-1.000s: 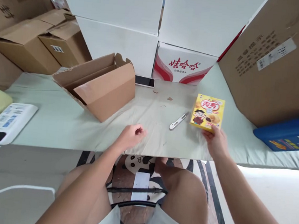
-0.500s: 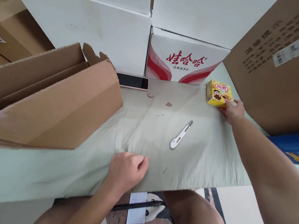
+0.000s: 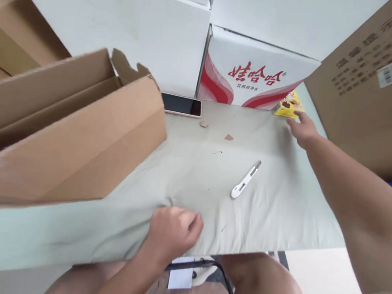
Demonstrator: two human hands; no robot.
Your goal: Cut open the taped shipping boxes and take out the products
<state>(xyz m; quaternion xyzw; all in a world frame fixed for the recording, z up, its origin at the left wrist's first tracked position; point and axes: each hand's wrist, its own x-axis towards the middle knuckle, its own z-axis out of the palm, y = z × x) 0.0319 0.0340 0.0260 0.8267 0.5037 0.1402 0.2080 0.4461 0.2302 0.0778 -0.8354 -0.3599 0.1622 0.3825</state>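
Observation:
At the back right of the cloth-covered table lies a small yellow snack box, partly behind the corner of a white-and-red carton. My right hand is right at its near side, thumb and fingers stretched out and apart. Whether the fingertips still touch the box is hard to tell. Down by the front edge, my left hand rests on the cloth, curled in a fist with nothing visible in it. A white utility knife lies between the two hands.
An open brown cardboard box stands at the left. A phone lies before stacked white boxes and the white-and-red carton. A large brown carton walls the right side. Small cardboard scraps dot the cloth.
My right hand has moved the yellow box farther back, partly behind the white-and-red carton, and its fingers have loosened. My left fist stays put; the view has shifted slightly.

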